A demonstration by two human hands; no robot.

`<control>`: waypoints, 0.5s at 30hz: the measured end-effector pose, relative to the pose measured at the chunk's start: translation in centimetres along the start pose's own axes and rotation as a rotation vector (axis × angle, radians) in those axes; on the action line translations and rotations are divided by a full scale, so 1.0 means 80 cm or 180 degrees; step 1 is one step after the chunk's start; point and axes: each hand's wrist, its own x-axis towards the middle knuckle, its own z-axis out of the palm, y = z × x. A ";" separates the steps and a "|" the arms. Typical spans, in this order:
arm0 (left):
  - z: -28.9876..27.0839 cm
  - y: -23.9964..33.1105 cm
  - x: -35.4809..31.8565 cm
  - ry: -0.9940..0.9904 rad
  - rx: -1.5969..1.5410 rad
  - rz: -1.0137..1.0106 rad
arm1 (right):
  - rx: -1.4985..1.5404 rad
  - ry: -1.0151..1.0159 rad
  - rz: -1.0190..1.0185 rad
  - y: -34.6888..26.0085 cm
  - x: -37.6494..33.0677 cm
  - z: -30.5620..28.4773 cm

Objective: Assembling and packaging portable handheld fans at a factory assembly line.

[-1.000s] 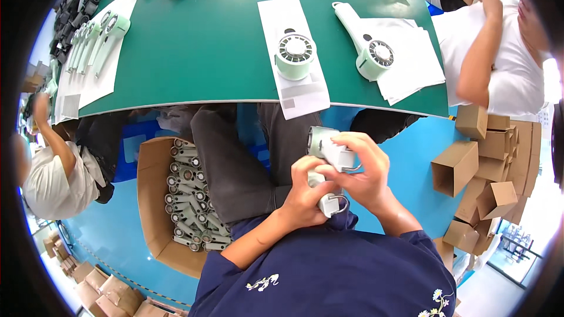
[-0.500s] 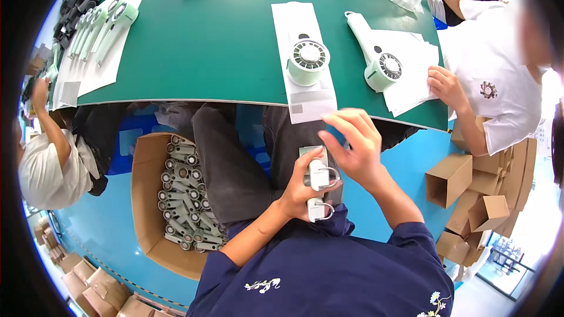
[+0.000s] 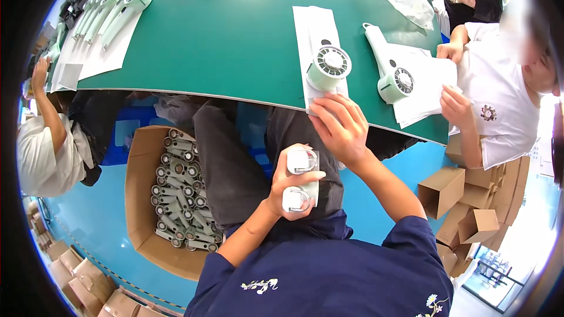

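Head view: the left hand [image 3: 282, 191] clasps two handheld fans [image 3: 295, 199], apparently already gathered. At its one o'clock, the right hand [image 3: 342, 132] curls loosely over the paper sheet [image 3: 302, 38]; whether it pinches, I cannot tell. A third handheld fan [image 3: 330, 66] lies there, seemingly left unheld. Toward nine, heaped fans [image 3: 183, 199] fill a cardboard carton [image 3: 137, 205].

1 fan [image 3: 328, 71] on paper strip [image 3: 301, 38] atop table [image 3: 235, 41]; fans [image 3: 183, 191] in box [image 3: 138, 191], lower left; cartons [image 3: 439, 192] right.

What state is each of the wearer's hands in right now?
Left hand: closed around two pale handheld fans.
Right hand: fingers at the white sheet's near edge; grip cannot be told.
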 end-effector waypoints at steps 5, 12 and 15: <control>0.000 -0.006 -0.008 0.0228 -0.0178 -0.0170 | 0.0054 -0.0005 0.0188 -0.005 0.000 0.001; 0.002 -0.002 -0.007 0.0208 -0.0129 -0.0199 | 0.0184 -0.0010 0.0452 -0.013 0.005 0.003; 0.007 -0.001 -0.009 0.0252 -0.0190 -0.0222 | 0.0240 -0.0033 0.0567 -0.016 0.006 0.004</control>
